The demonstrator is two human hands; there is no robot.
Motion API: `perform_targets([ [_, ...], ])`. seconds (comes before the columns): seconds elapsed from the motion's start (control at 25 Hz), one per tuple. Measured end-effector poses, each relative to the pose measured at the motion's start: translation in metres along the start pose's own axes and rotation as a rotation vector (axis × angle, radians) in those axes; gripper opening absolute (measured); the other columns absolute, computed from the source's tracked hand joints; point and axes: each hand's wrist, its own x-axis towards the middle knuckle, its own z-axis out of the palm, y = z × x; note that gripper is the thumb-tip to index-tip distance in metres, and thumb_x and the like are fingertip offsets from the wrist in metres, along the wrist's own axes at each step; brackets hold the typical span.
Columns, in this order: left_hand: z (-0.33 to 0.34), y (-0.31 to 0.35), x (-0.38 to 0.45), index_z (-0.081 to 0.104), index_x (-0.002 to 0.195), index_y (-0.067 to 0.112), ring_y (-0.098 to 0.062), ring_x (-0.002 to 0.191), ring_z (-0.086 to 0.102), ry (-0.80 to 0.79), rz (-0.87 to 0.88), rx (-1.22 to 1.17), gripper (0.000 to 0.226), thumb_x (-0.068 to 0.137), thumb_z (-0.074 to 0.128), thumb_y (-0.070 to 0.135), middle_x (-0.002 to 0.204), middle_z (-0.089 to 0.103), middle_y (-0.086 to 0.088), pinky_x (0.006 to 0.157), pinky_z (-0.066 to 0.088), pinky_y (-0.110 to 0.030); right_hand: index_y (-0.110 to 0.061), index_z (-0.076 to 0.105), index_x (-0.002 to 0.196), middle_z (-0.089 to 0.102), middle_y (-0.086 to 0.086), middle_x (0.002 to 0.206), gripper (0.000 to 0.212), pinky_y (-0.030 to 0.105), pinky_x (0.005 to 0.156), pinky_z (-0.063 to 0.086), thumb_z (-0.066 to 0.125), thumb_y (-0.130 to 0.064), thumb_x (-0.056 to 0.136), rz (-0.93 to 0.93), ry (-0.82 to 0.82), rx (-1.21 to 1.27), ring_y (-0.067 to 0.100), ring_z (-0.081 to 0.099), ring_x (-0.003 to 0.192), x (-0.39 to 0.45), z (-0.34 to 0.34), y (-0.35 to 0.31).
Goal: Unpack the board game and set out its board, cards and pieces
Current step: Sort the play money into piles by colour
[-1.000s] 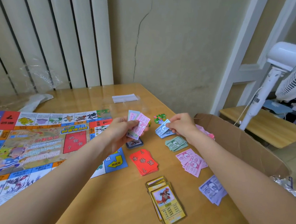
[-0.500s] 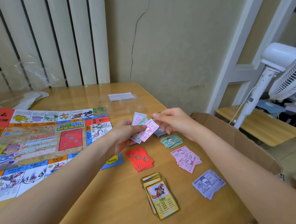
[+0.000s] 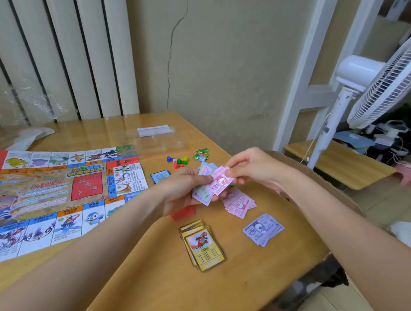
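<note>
Your left hand (image 3: pixel 185 190) grips the fanned notes (image 3: pixel 203 191) above the surface (image 3: pixel 253 266) while your right hand (image 3: pixel 249 167) pinches the pink note (image 3: pixel 222 180) — pull carelessly and neighbours could slide out, scattering onto the sorted piles.

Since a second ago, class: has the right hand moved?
Yes. The right hand left the table side by the cardboard box and moved left to the pink note in the left hand.
</note>
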Motion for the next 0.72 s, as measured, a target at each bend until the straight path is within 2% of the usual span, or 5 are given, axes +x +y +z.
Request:
perform_targets([
  [0.16,0.006,0.002,-0.002,0.060,0.103,0.000,-0.015,0.057,0.069,0.061,0.012,-0.039,0.017,0.094,0.045,0.000,0.073,0.071,-0.011,0.052,0.057,-0.023,-0.002,0.063,0.095,0.061,0.017,0.086,0.019,0.013,0.048,0.044,0.060,0.011,0.082,-0.025,-0.025,-0.008,0.018,0.052,0.064,-0.007,-0.008,0.007],
  [0.36,-0.005,-0.002,-0.003,0.060,0.098,0.004,-0.010,0.051,0.066,0.167,0.024,0.041,0.015,0.091,0.050,-0.004,0.064,0.070,-0.006,0.045,0.052,-0.018,-0.006,0.062,0.083,0.058,0.010,0.071,0.017,0.014,0.048,0.045,0.062,0.011,0.080,0.047,-0.050,-0.028,0.009,0.053,0.048,-0.015,-0.001,0.025],
  [0.48,-0.008,-0.004,0.003,0.062,0.091,0.011,-0.011,0.055,0.064,0.259,0.027,0.139,0.015,0.086,0.058,-0.003,0.075,0.068,-0.005,0.047,0.050,-0.019,-0.006,0.061,0.082,0.060,0.006,0.071,0.015,0.016,0.053,0.046,0.063,0.009,0.081,0.016,-0.089,0.117,0.012,0.050,0.053,-0.019,-0.003,0.016],
  [0.6,-0.001,-0.003,0.008,0.063,0.099,0.009,-0.016,0.067,0.061,0.220,0.044,0.228,0.021,0.084,0.061,-0.005,0.085,0.065,-0.008,0.051,0.051,-0.021,-0.005,0.060,0.080,0.060,0.004,0.073,0.013,0.019,0.053,0.041,0.063,0.008,0.081,-0.044,-0.081,0.112,0.006,0.049,0.045,-0.017,-0.003,0.006],
  [0.72,0.009,0.000,0.009,0.065,0.093,0.009,-0.012,0.059,0.063,0.172,0.062,0.201,0.014,0.085,0.061,-0.001,0.081,0.066,-0.008,0.051,0.052,-0.019,-0.006,0.059,0.080,0.060,0.001,0.058,0.015,0.018,0.045,0.036,0.065,0.007,0.080,-0.057,-0.036,0.079,0.006,0.050,0.043,-0.013,-0.002,0.006],
])
